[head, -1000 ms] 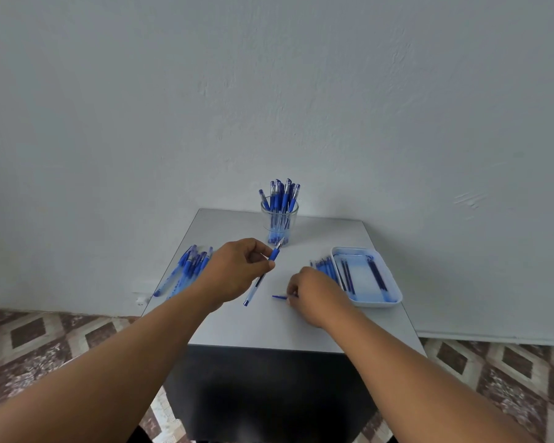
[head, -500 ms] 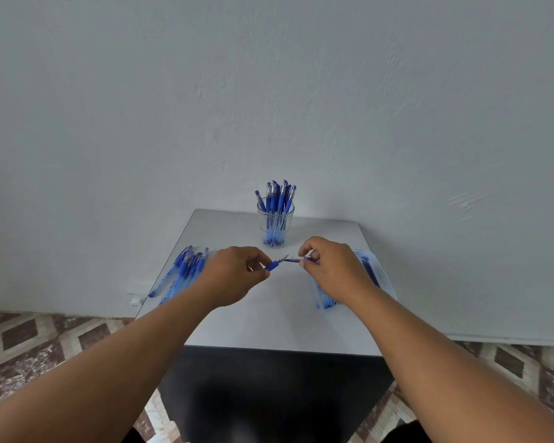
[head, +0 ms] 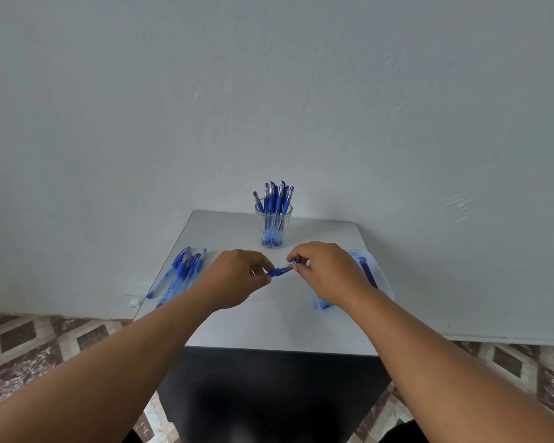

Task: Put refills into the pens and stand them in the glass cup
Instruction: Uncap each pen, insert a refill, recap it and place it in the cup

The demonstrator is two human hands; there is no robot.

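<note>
Two bare forearms reach forward over a small white surface (head: pixel 269 327), the hands meeting just above its middle. The left hand (head: pixel 234 279) has its fingers curled, pinching the blue grip end of a pen (head: pixel 282 270). The right hand (head: pixel 327 273) pinches the pen's other end between thumb and fingertips. The pen lies nearly level between them, its long axis running left to right and rising slightly toward the right hand.

Behind the hands, near the surface's far edge, a glass cup (head: pixel 273 225) holds a bunch of blue pens standing upright, caps up. A loose pile of blue pens (head: pixel 181 273) lies by the left edge, pointing roughly away from the person. A pale tray (head: pixel 381 276) sits at the right, partly hidden by the right wrist, with dark thin refills (head: pixel 367 273) inside.

A plain white wall (head: pixel 269 91) rises behind. The floor (head: pixel 29 340) has brown and cream diamond tiles.
</note>
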